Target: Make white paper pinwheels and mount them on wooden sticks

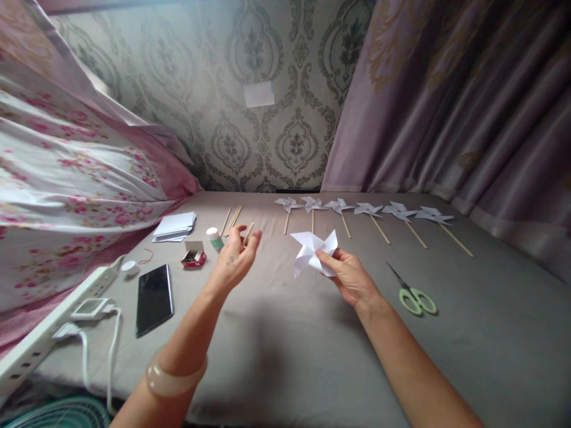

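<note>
My right hand (350, 276) pinches a white paper pinwheel (310, 252) near its centre, thumb on top. My left hand (238, 255) is closed round a thin wooden stick (248, 233), whose end shows between thumb and fingers. Just behind that hand stand a glue stick (215, 239) with a white cap and several more wooden sticks (234, 220). Farther back, a row of finished pinwheels on sticks (368, 209) lies across the cloth. Green-handled scissors (411, 294) rest to the right of my right hand.
A stack of white paper (175, 226), a small open red box (193, 257), a white cap (130, 268) and a black phone (154, 299) lie on the left. A power strip (57, 327) with white cables runs along the left edge. Curtains (428, 107) hang at the right.
</note>
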The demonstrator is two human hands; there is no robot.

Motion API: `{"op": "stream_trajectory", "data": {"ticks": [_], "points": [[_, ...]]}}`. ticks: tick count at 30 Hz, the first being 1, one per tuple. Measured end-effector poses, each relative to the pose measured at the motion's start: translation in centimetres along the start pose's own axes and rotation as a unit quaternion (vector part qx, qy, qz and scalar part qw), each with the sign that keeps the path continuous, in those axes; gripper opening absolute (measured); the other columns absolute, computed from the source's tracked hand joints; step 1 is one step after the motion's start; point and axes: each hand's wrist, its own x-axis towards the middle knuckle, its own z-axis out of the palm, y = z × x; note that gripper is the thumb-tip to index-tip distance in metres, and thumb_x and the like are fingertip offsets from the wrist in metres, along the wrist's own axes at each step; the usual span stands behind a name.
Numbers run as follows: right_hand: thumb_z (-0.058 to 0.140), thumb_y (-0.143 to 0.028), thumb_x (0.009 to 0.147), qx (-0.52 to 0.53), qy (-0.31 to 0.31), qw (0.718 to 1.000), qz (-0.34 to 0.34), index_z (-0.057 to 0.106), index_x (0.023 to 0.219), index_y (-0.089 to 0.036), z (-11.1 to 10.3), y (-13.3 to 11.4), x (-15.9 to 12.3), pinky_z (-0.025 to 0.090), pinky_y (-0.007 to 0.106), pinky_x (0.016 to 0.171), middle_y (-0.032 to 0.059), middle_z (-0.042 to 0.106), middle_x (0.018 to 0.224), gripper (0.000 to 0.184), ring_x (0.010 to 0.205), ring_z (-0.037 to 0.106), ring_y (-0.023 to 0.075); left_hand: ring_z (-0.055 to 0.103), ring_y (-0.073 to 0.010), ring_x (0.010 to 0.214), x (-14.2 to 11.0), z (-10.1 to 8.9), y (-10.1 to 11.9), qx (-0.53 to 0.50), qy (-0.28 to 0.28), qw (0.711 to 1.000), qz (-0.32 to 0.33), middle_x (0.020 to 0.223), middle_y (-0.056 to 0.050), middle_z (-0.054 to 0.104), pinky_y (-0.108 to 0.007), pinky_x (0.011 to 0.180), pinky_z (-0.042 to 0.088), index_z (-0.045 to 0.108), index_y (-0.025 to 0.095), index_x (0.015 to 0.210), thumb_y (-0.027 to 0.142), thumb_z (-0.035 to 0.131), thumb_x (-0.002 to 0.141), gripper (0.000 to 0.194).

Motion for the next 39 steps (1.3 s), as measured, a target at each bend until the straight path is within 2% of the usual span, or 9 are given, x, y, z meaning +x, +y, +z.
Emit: {"op": "stream_trajectory", "data": {"ticks": [5,11,15,18,20,22,25,29,39], "points": [[0.085,-0.032,0.047,-0.002,0.004,1.0,0.023,0.069,0.074,-0.016,-1.6,1.6,0.9,0.043,0.022,0.053,0.0015,0.071,0.068,0.035,0.056,0.06,0.0119,0.063,-0.0311,0.089,2.2,1.6,-3.7,0.299,-0.111,0.948,-0.005,0.089,-0.018,0.065,-0.04,0.077,0.042,0.05,0.012,0.109,0.034,0.027,0.095,0.035],[0.083,-0.03,0.049,0.003,-0.014,1.0,0.02,0.07,0.073,-0.014,-2.5,2.1,1.2,0.044,0.023,0.055,0.0022,0.071,0.065,0.032,0.055,0.06,0.0122,0.06,-0.0315,0.1,4.2,4.4,-6.7,0.355,-0.105,0.929,-0.021,0.107,-0.026,0.06,-0.038,0.081,0.043,0.053,0.008,0.108,0.009,0.035,0.085,0.029],[0.083,-0.029,0.049,0.011,-0.015,1.0,0.017,0.071,0.075,-0.013,-2.8,1.9,1.1,0.045,0.023,0.059,0.0027,0.072,0.066,0.033,0.058,0.062,0.0125,0.049,-0.035,0.117,4.4,5.1,-5.9,0.351,-0.048,0.935,0.01,0.123,-0.027,0.051,-0.044,0.094,0.037,0.052,0.006,0.116,0.016,0.042,0.086,0.033],[0.084,-0.029,0.05,0.023,-0.013,1.0,0.006,0.071,0.076,-0.014,-2.9,1.6,0.9,0.046,0.024,0.064,0.0027,0.073,0.071,0.032,0.061,0.063,0.0128,0.042,-0.0349,0.124,3.3,6.2,-3.7,0.202,0.029,0.977,0.055,0.131,-0.021,0.049,-0.046,0.101,0.031,0.057,0.013,0.114,0.034,0.055,0.083,0.038],[0.084,-0.03,0.051,0.023,-0.013,1.0,-0.002,0.072,0.077,-0.014,-2.9,1.5,0.7,0.046,0.025,0.065,0.0024,0.073,0.073,0.033,0.062,0.063,0.0128,0.054,-0.0291,0.108,2.0,7.3,-2.0,-0.015,-0.024,1.0,0.005,0.113,-0.017,0.062,-0.04,0.092,0.039,0.063,0.014,0.104,0.047,0.055,0.083,0.04],[0.083,-0.031,0.053,0.018,-0.021,1.0,-0.011,0.072,0.081,-0.015,-2.8,1.4,0.5,0.047,0.026,0.067,0.0024,0.074,0.076,0.034,0.064,0.064,0.0132,0.06,-0.0262,0.097,0.5,8.5,-0.6,-0.196,-0.137,0.97,-0.05,0.101,-0.015,0.067,-0.036,0.086,0.042,0.066,0.013,0.098,0.054,0.064,0.075,0.047],[0.082,-0.033,0.056,0.005,-0.036,0.999,-0.028,0.071,0.086,-0.016,-2.6,1.4,0.2,0.048,0.028,0.072,0.0031,0.074,0.081,0.036,0.07,0.066,0.0149,0.062,-0.0216,0.085,-1.5,9.9,0.6,-0.34,-0.226,0.908,-0.096,0.092,-0.011,0.07,-0.031,0.078,0.043,0.069,0.012,0.091,0.046,0.077,0.063,0.044],[0.081,-0.035,0.057,-0.019,-0.038,0.998,-0.046,0.07,0.086,-0.016,-2.3,1.6,-0.1,0.048,0.029,0.074,0.003,0.074,0.082,0.037,0.073,0.066,0.0161,0.059,-0.0156,0.068,-2.6,10.8,0.5,-0.409,-0.229,0.873,-0.137,0.076,-0.005,0.069,-0.026,0.066,0.04,0.07,0.012,0.08,0.033,0.08,0.057,0.033],[0.077,-0.038,0.061,-0.1,-0.032,0.991,-0.078,0.06,0.091,-0.017,-1.5,2.1,-0.7,0.05,0.03,0.075,0.0045,0.072,0.089,0.04,0.08,0.066,0.0182,0.052,-0.011,0.058,-3.4,10.5,-0.7,-0.437,-0.186,0.864,-0.167,0.067,-0.003,0.065,-0.023,0.057,0.036,0.069,0.012,0.071,0.026,0.076,0.056,0.022]]}}
